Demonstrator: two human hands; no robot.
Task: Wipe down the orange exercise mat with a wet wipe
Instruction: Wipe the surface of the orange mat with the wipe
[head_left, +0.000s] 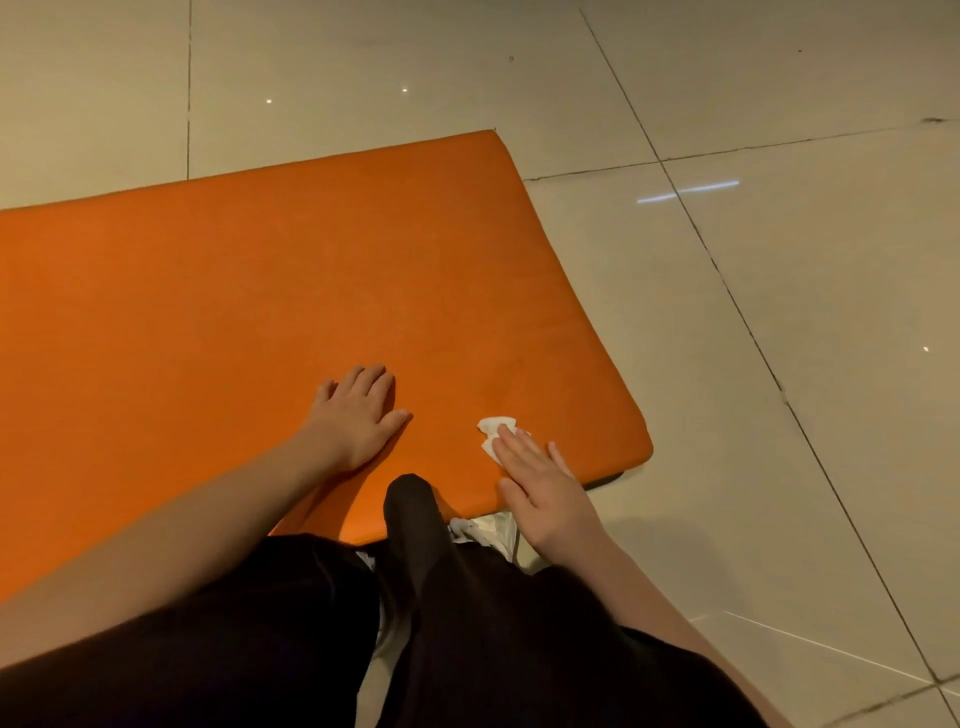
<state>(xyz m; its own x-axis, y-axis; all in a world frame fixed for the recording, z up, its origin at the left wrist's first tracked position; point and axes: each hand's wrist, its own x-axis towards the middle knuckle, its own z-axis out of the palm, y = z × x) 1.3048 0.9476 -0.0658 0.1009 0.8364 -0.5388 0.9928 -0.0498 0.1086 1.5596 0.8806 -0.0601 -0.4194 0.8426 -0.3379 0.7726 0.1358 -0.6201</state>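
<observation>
The thick orange exercise mat (291, 291) lies on the tiled floor and fills the left and middle of the head view. A crumpled white wet wipe (492, 428) lies on the mat near its front right corner. My right hand (540, 486) presses flat on the wipe with straight fingers, covering most of it. My left hand (358, 415) rests palm down on the mat to the left of the wipe, fingers spread.
Glossy beige floor tiles (779, 312) surround the mat on the far side and the right. My dark-trousered legs (441, 623) and a black-socked foot (413, 512) are at the mat's near edge. A white shoe (488, 530) shows beside the foot.
</observation>
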